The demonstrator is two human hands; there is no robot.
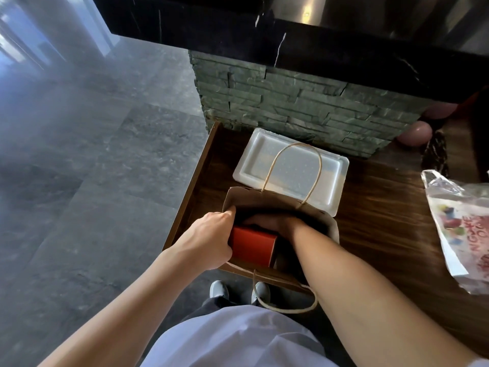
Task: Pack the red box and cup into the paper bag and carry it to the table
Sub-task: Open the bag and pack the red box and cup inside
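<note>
A brown paper bag (267,200) with twine handles stands open at the left end of a dark wooden counter (383,234). Inside it lies the red box (251,247), tilted. My left hand (211,237) grips the bag's left rim, thumb hooked over the edge, fingers against the box's side. My right hand (270,221) reaches down into the bag, curled over the far end of the box; its fingertips are lost in the dark. No cup is visible.
A white foam tray (254,160) lies just behind the bag against a stone-clad pillar (291,107) under a black marble top. A printed plastic bag (460,229) lies at the right. Grey tiled floor (92,168) spreads to the left.
</note>
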